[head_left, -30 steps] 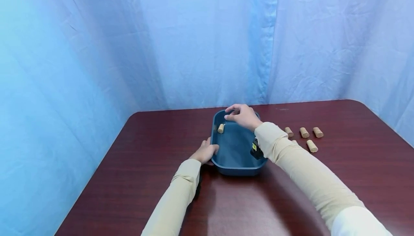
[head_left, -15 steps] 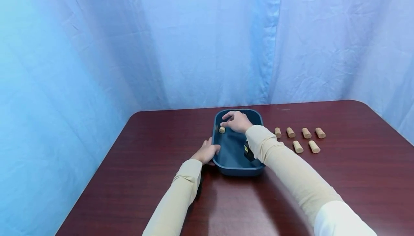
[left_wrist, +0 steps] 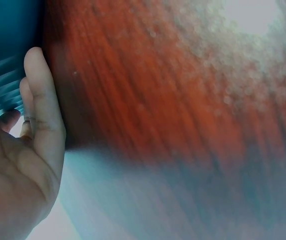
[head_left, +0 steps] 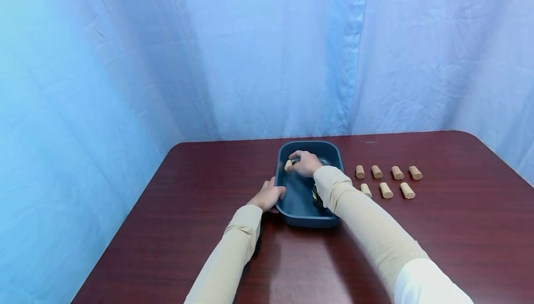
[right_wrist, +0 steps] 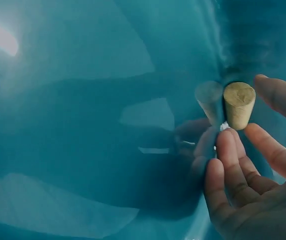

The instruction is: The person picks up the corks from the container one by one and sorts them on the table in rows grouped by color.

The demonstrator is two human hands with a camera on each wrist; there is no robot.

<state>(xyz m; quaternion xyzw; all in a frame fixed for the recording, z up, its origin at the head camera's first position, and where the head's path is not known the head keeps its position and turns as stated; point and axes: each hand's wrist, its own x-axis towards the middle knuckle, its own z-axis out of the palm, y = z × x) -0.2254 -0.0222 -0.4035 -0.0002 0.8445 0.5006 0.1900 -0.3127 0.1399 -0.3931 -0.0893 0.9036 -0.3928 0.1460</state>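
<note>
A dark blue plastic bin (head_left: pixel 308 221) stands on the table. My left hand (head_left: pixel 267 196) holds its left wall, thumb over the rim and the other fingers outside; in the left wrist view the hand (left_wrist: pixel 33 150) lies along the bin's side. Inside the bin, by the left wall, is a tapered cork stopper (right_wrist: pixel 239 105). My right hand (head_left: pixel 306 163) reaches down into the bin around this cork. In the right wrist view its fingers (right_wrist: pixel 270 147) are spread either side of the cork, one tip close to its lower end; firm contact cannot be told.
Several cork stoppers (head_left: pixel 386 190) lie in two rows on the dark red wooden table (head_left: pixel 200 174), right of the bin. Blue cloth curtains (head_left: pixel 267 53) hang behind the table and along its left side.
My right hand has lowered into the bin and moved slightly left, down to the cork. More of the corks on the table have come into sight. The left hand keeps its hold.
</note>
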